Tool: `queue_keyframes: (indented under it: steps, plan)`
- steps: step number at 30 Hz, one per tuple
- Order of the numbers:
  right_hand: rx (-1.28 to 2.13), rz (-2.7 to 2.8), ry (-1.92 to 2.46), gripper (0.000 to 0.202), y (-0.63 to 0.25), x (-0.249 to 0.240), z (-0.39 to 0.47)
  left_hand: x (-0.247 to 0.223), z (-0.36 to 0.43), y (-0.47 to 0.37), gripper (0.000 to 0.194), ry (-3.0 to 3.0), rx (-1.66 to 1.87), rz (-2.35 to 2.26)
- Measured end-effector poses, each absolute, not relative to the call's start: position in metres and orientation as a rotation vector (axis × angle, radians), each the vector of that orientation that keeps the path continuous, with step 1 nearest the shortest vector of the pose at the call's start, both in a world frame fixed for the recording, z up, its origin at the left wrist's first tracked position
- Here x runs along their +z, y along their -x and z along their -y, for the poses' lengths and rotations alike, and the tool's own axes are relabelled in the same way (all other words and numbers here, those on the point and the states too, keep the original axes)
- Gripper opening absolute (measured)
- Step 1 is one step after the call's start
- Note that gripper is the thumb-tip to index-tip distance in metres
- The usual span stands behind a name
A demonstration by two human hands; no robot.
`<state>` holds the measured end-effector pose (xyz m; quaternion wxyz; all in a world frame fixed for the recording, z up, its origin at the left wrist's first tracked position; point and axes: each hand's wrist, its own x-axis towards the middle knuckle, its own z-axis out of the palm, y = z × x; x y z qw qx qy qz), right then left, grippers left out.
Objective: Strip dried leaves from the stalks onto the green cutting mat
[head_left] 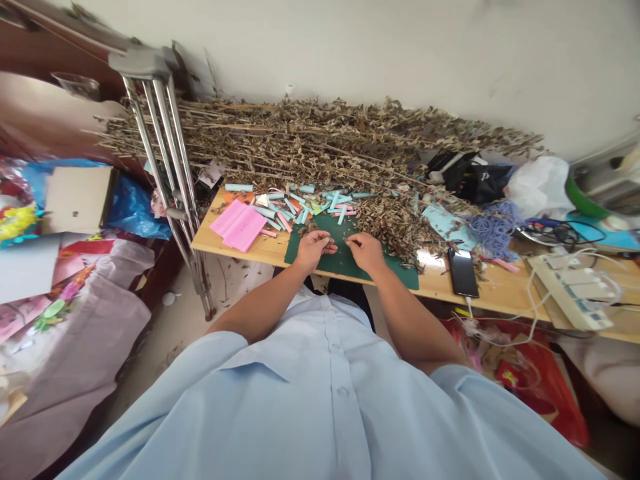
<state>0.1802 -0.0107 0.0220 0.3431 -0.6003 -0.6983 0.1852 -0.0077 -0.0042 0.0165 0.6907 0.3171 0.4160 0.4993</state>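
Observation:
Over a green cutting mat, my left hand is closed in a pinch with brownish dried leaf bits at its fingertips. Facing it, my right hand has its thumb and fingers pressed together; anything between them is too small to make out. The two hands are apart. Just beyond my right hand lies a heap of dried leaves, which spills onto the mat. Blue and pink paper rolls lie scattered behind the hands. Pink paper sheets rest to the left of the mat.
Long dried leafy stalks cover the back along the wall. Metal crutches lean at the table's left end. On the right are a phone with a cable, blue-purple string and a power strip. A red bag sits below.

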Motion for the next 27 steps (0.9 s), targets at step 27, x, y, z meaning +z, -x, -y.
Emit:
queue_keyframes:
  steps: [27]
  plan:
    - [0.884,1.591,1.554,0.015,-0.15,0.028,0.007,0.023,-0.003,0.008,0.019,-0.763,0.848,-0.937]
